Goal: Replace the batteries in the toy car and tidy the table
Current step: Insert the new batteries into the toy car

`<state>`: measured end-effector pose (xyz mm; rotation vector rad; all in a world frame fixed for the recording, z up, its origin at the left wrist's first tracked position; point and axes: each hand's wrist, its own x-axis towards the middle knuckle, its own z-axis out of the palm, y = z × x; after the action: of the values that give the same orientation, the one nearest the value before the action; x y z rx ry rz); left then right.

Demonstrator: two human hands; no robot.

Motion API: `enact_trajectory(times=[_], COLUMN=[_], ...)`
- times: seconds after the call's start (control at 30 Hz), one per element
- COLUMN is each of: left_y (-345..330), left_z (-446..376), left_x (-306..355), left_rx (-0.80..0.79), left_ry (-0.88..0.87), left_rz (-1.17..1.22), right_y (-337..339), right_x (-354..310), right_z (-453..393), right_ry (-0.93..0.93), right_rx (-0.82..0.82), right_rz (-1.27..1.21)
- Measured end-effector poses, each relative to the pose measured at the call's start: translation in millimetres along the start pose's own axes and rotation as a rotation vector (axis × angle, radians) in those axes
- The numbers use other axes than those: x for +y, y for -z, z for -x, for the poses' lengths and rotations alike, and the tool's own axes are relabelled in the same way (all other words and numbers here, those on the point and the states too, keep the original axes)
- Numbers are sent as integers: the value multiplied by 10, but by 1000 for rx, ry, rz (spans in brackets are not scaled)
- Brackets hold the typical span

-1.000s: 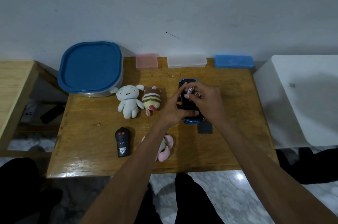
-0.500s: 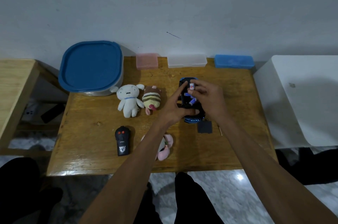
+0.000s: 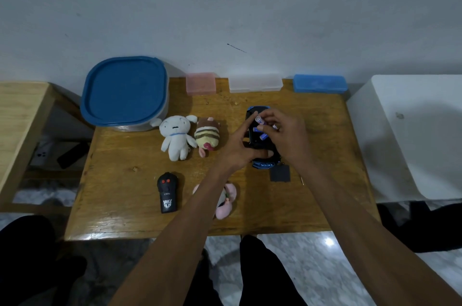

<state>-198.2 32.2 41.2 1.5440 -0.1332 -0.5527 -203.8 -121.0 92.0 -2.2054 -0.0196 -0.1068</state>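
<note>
The blue toy car (image 3: pixel 260 164) lies upside down on the wooden table (image 3: pixel 125 195), its black underside open with blue batteries (image 3: pixel 263 136) showing inside. My left hand (image 3: pixel 240 148) holds the car, thumb on its near end and fingers reaching along its left side. My right hand (image 3: pixel 285 136) hovers over the compartment and pinches a blue-and-white battery (image 3: pixel 259 120) at its fingertips; another battery end (image 3: pixel 275 127) shows between its fingers. The black battery cover (image 3: pixel 280 173) lies just in front of the car, with a thin screwdriver (image 3: pixel 302 180) beside it.
A black remote (image 3: pixel 167 192) lies front left. A white plush (image 3: pixel 176 137) and a striped plush (image 3: pixel 207 137) lie left of the car; a pink plush (image 3: pixel 226 202) sits under my left forearm. A blue-lidded tub (image 3: pixel 125 93), pink (image 3: pixel 200 83), clear (image 3: pixel 255 83) and blue (image 3: pixel 320 83) boxes line the back.
My right hand has lifted a battery out of the car's compartment and tilted it toward the left, above the car. My left hand stays on the car.
</note>
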Motion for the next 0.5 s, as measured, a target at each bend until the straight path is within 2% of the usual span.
enact_trajectory(times=[0.5], left_y=[49], left_z=[21], left_x=[6], left_rx=[-1], left_ry=[17], left_rz=[-9], right_y=[2], right_x=[17], right_z=[-47], right_ry=[54], right_rx=[-53], right_rz=[93])
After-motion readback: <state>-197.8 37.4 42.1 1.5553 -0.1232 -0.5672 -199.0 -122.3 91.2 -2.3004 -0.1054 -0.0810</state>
